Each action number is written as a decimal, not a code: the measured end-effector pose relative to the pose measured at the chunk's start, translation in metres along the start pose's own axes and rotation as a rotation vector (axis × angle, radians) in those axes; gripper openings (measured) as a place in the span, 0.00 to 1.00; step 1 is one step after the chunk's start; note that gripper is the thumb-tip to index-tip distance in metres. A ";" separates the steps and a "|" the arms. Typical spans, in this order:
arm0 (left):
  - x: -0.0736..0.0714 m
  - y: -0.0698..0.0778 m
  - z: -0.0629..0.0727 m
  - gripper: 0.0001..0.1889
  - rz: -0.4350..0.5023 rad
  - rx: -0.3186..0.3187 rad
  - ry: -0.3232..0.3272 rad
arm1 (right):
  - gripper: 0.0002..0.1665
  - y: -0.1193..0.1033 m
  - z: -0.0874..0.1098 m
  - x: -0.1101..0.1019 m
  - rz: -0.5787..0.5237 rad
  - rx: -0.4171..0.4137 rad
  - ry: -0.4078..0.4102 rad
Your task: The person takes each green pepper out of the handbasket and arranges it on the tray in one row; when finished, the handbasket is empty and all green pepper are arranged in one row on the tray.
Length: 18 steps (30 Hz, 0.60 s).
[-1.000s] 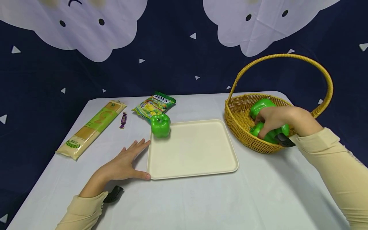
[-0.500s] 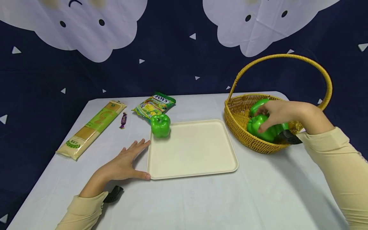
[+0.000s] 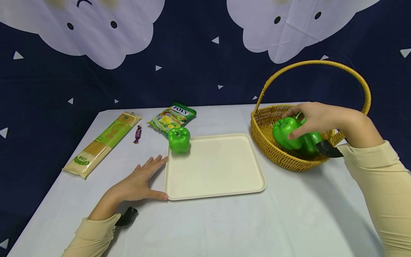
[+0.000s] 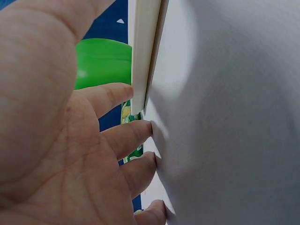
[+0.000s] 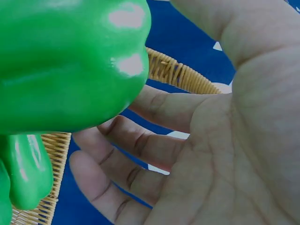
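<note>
Held pepper [image 3: 285, 135], tray [image 3: 215, 169].
Pepper: green, glossy, stem end up, at basket's [image 3: 271, 151] mouth, near table's [image 3: 208, 228] far right corner. Tray: cream, rectangular, flat; second pepper [image 3: 179, 141] upright, its far left corner.

Head view: long tan-and-green packet [image 3: 103, 144] at 9 o'clock. Purple-wrapped sweet [image 3: 137, 135] near it, also 9, closer to centre. FOX'S bag [image 3: 170, 118] at sweet's 2 o'clock. Navy backdrop [image 3: 192, 53], cloud-printed, at 12.

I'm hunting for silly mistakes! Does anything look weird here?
Yes: the left cloud on the backdrop looks upside down, because its mouth is above its eyes. Nothing on the table looks spilled or damaged.
</note>
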<state>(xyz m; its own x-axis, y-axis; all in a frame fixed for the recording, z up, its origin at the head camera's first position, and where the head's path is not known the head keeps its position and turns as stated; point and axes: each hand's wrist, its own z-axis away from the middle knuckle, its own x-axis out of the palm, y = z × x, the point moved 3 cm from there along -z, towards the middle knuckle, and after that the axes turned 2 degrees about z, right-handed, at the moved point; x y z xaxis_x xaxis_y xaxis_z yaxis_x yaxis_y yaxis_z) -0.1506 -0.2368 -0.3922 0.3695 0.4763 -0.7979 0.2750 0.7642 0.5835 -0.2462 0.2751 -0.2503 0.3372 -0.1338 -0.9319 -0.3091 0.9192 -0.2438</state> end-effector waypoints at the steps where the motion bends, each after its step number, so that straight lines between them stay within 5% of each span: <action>1: 0.000 0.000 0.000 0.68 0.001 -0.001 0.000 | 0.44 -0.001 0.000 -0.001 0.001 -0.002 0.008; 18: 0.000 -0.001 0.001 0.67 0.014 0.011 -0.002 | 0.46 -0.029 -0.002 -0.012 -0.038 -0.079 0.134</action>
<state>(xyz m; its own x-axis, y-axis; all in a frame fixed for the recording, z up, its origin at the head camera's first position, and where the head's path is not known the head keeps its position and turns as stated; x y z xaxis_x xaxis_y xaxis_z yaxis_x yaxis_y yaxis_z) -0.1503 -0.2376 -0.3924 0.3754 0.4858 -0.7894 0.2796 0.7526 0.5961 -0.2434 0.2489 -0.2325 0.2299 -0.2210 -0.9478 -0.3694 0.8812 -0.2950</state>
